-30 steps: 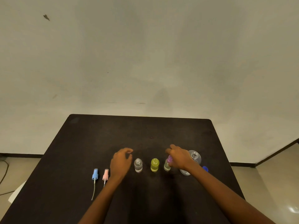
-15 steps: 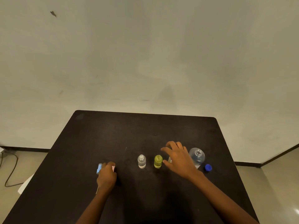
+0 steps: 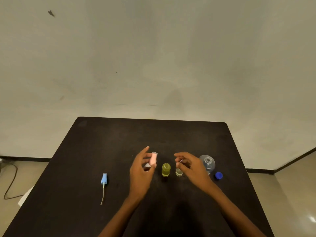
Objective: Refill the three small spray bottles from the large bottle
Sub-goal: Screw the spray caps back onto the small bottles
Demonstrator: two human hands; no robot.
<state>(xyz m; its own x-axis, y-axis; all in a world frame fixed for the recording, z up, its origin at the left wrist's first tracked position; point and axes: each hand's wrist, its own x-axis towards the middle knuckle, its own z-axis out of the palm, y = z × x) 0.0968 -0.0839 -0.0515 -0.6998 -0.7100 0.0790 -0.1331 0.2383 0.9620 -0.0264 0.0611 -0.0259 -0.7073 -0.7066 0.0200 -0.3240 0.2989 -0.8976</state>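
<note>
Well inside the worktop edges, the left hand pinches a pink spray head in its fingers above one small bottle; the right hand curls over the clear bottle, its hold impossible to tell. Yellow bottle stands between them, large bottle uncapped at right, open worktop beyond

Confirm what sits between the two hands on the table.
Head view: the yellow small bottle stands upright between the left hand, holding a pink spray head, and the right hand.
</note>
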